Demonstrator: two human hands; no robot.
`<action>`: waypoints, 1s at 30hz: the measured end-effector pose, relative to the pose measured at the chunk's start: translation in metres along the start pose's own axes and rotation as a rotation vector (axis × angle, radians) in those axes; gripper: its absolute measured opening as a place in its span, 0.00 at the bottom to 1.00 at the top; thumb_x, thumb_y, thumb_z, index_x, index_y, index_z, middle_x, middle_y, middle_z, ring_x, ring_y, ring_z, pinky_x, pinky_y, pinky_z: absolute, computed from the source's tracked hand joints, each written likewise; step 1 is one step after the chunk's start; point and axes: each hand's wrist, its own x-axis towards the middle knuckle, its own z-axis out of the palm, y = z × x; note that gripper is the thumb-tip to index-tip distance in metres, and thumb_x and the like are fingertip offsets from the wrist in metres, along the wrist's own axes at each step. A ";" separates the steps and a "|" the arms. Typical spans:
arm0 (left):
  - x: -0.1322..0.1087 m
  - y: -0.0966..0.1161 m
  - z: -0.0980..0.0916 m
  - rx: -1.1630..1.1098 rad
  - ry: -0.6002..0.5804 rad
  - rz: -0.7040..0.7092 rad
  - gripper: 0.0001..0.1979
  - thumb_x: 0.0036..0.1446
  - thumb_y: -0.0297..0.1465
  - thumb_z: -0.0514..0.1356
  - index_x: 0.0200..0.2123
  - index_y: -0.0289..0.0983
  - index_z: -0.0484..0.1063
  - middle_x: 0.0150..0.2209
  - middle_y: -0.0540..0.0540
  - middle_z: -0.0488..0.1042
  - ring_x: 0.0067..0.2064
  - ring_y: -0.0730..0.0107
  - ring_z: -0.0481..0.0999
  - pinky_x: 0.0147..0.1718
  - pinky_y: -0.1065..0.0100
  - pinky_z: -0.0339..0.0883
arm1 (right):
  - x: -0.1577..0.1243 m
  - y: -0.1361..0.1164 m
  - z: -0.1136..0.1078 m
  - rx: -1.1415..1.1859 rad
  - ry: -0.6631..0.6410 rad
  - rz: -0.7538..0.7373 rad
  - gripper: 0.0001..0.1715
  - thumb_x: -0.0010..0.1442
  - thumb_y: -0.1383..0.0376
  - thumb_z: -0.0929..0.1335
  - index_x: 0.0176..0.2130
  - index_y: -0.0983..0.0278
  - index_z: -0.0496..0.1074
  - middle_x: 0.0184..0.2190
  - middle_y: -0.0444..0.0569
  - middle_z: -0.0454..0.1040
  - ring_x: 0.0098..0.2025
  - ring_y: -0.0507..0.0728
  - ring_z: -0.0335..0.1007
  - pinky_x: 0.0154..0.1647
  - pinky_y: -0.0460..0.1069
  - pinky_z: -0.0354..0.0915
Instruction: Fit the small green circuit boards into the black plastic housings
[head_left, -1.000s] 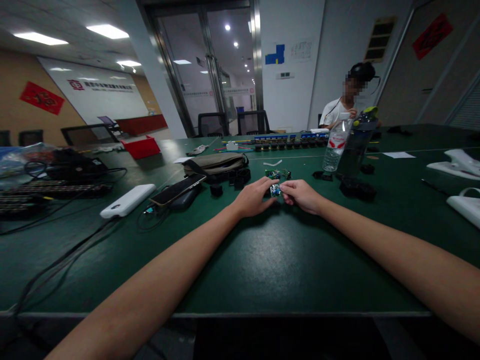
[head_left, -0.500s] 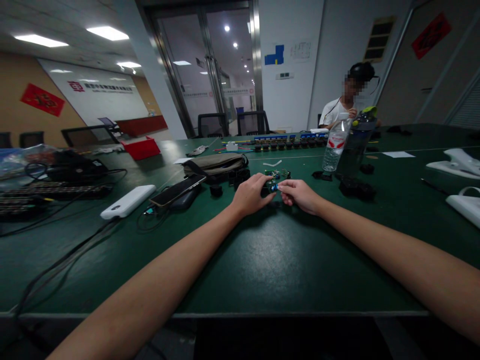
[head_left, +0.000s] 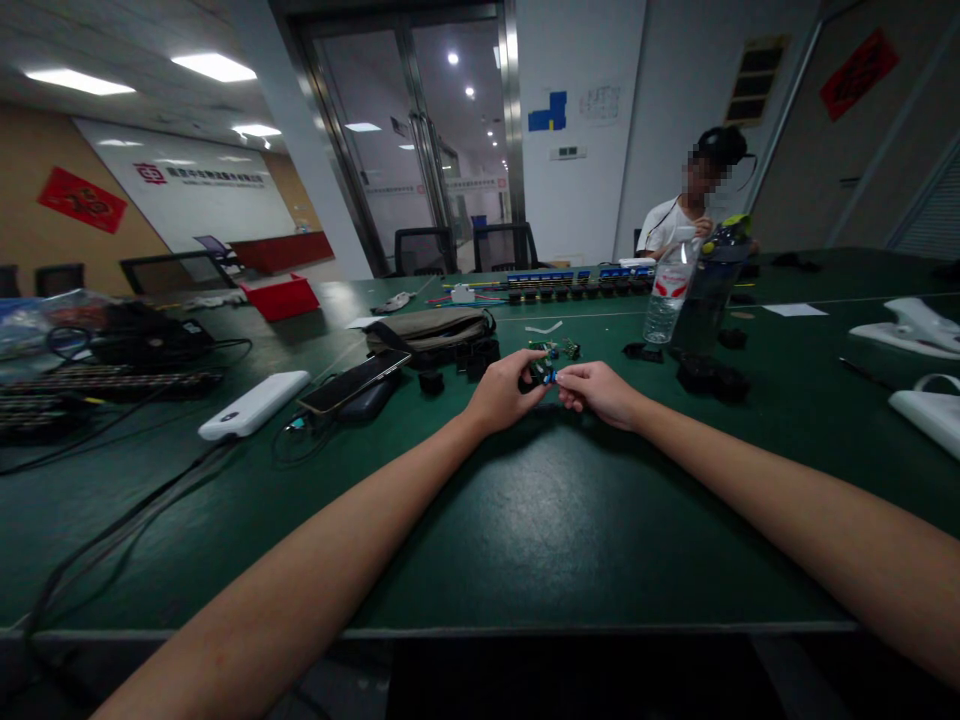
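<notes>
"Where is the circuit board (head_left: 541, 372)?"

"Left of the bottle (head_left: 663, 308) and nearer, gripped by the left hand (head_left: 499, 393); the right hand (head_left: 600, 391) pinches its blue part (head_left: 553, 378) (another board (head_left: 573, 349) lies there too)."

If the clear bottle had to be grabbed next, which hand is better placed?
Right, probably: the right hand is nearer the clear bottle, which stands beyond it. The left hand is farther off and would likely reach past the right. Both are on the small circuit board, though.
</notes>
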 end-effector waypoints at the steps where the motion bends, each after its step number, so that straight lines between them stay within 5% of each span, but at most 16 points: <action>1: 0.000 0.001 0.000 -0.023 -0.008 -0.016 0.21 0.53 0.26 0.63 0.52 0.34 0.72 0.31 0.50 0.74 0.32 0.71 0.73 0.37 0.70 0.68 | 0.000 0.001 -0.001 0.007 0.011 -0.005 0.16 0.53 0.60 0.74 0.22 0.66 0.70 0.18 0.42 0.70 0.19 0.45 0.62 0.18 0.41 0.57; 8: -0.001 0.003 0.001 -0.207 -0.062 -0.174 0.13 0.54 0.26 0.61 0.42 0.32 0.78 0.28 0.49 0.76 0.28 0.73 0.70 0.31 0.72 0.63 | 0.004 0.006 -0.003 0.036 0.066 -0.004 0.15 0.50 0.58 0.75 0.26 0.66 0.71 0.17 0.40 0.68 0.18 0.46 0.61 0.17 0.42 0.55; 15: 0.003 -0.005 0.011 -0.797 -0.060 -0.402 0.16 0.44 0.31 0.69 0.38 0.31 0.76 0.35 0.44 0.80 0.37 0.68 0.78 0.41 0.68 0.69 | 0.003 0.004 -0.003 0.035 0.048 -0.021 0.15 0.48 0.58 0.76 0.28 0.66 0.71 0.18 0.40 0.68 0.18 0.46 0.62 0.17 0.42 0.56; 25: 0.004 -0.004 0.005 -0.794 -0.098 -0.497 0.11 0.42 0.31 0.64 0.32 0.33 0.77 0.28 0.50 0.75 0.31 0.74 0.71 0.30 0.73 0.63 | 0.004 0.005 -0.001 0.039 0.109 -0.044 0.13 0.49 0.59 0.74 0.28 0.65 0.70 0.17 0.39 0.67 0.18 0.47 0.62 0.16 0.42 0.55; 30: 0.004 -0.008 0.005 -0.713 -0.124 -0.514 0.16 0.50 0.42 0.60 0.29 0.33 0.76 0.26 0.49 0.71 0.29 0.72 0.69 0.27 0.73 0.61 | 0.004 0.005 0.000 0.030 0.113 -0.051 0.11 0.50 0.60 0.73 0.28 0.65 0.70 0.17 0.39 0.67 0.18 0.47 0.62 0.15 0.42 0.55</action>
